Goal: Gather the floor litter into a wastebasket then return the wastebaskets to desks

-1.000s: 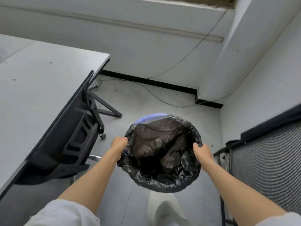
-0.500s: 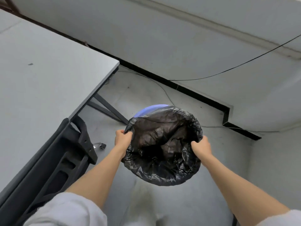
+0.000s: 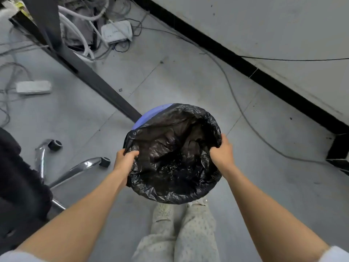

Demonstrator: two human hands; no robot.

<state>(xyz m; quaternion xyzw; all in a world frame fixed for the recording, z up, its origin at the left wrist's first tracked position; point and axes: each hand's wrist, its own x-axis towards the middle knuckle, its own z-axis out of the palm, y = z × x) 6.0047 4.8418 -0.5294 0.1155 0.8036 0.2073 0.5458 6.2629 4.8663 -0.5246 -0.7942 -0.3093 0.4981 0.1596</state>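
Black plastic liner [image 3: 173, 159] covers the mouth of the blue wastebasket [image 3: 149, 115], which I hold off the floor [image 3: 188, 76] directly in front of me, above my feet. My left hand [image 3: 123, 163] grips the left rim with fingers curled over the liner edge; my right hand [image 3: 222, 154] grips the right rim the same way. The hands are apart, on opposite sides of the opening, and about equally near to it. The opening faces up toward the camera, so the basket's long axis runs roughly vertical, tilted slightly away from me. The dark table leg [image 3: 88, 72] runs diagonally from far left down to a point just beside the far-left rim of the basket. Cables and a power strip [image 3: 34, 87] lie under the table on the far left; a chair base [image 3: 75, 169] stands near left. In my judgement the return spot lies to the far left, by that leg, so the next move is to lower the basket forward and left, keeping clear of the leg and the chair base.
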